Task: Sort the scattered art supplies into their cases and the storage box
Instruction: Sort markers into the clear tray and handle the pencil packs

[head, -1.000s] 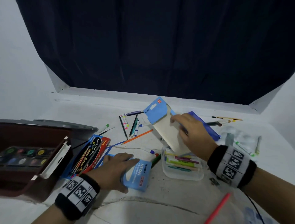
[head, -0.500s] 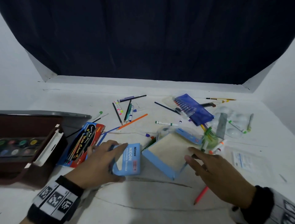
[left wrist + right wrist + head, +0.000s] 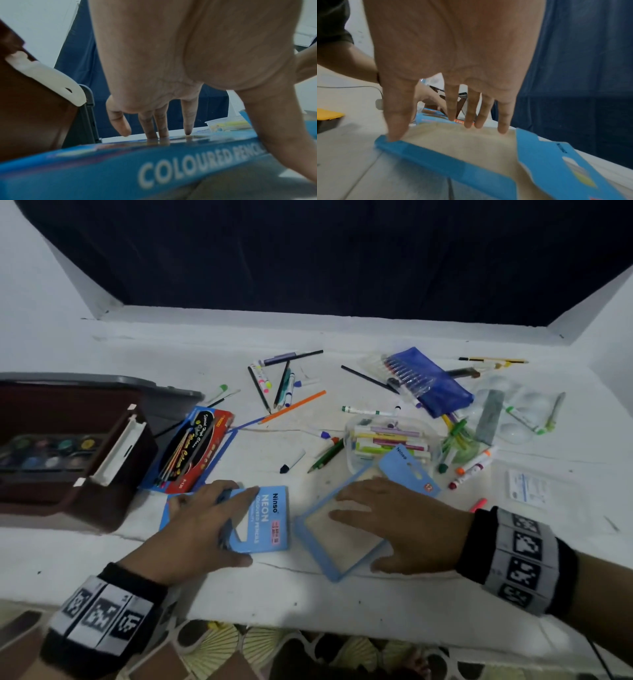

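A light-blue "Ninso Neon" coloured pencil sleeve [image 3: 265, 518] lies flat near the table's front edge. My left hand [image 3: 219, 522] presses on it with straight fingers, thumb along its near edge; the left wrist view shows the fingertips [image 3: 161, 129] touching the sleeve [image 3: 154, 169]. To its right lies the matching open tray [image 3: 342, 542], blue-rimmed and beige inside, its flap toward the clear case. My right hand [image 3: 383, 529] rests flat on the tray. In the right wrist view the straight fingers [image 3: 471, 115] and thumb touch the tray [image 3: 462, 148]. Neither hand holds a pencil.
A brown storage box [image 3: 102, 501] with a watercolour palette [image 3: 44, 453] stands at the left. A red-and-black pencil pack [image 3: 191, 450] lies beside it. Behind are a clear marker case [image 3: 387, 440], a blue pouch [image 3: 431, 385], loose pens [image 3: 277, 385], an orange pencil [image 3: 291, 407] and markers [image 3: 472, 467].
The tray came down from the back of the table to the front and my right hand now lies flat on it. My left hand laid the tilted sleeve flat.
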A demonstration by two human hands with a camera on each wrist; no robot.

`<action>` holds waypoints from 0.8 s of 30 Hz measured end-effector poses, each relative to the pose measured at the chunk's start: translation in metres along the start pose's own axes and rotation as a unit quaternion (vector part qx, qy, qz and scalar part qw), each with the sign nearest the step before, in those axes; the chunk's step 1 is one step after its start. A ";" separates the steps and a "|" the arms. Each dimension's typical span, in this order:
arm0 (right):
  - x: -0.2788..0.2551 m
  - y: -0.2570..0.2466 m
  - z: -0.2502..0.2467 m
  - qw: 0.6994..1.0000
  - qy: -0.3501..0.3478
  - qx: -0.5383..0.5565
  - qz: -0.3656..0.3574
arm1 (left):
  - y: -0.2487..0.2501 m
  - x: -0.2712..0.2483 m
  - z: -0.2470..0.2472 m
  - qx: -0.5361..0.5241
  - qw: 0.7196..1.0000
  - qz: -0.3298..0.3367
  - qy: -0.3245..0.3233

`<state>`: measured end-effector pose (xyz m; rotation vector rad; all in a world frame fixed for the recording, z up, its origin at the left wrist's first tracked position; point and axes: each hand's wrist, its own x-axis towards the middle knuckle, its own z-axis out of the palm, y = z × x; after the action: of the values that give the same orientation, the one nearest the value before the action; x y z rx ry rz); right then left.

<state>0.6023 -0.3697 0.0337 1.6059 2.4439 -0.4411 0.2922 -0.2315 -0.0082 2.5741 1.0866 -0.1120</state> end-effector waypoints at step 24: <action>0.033 -0.007 -0.028 0.995 0.071 -0.063 0.009 | 0.023 0.000 -0.009 -0.094 0.992 0.076 0.033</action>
<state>0.5830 -0.3347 0.0505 1.6589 2.5002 -0.1705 0.3080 -0.2430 0.0066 2.4944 0.8734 0.1094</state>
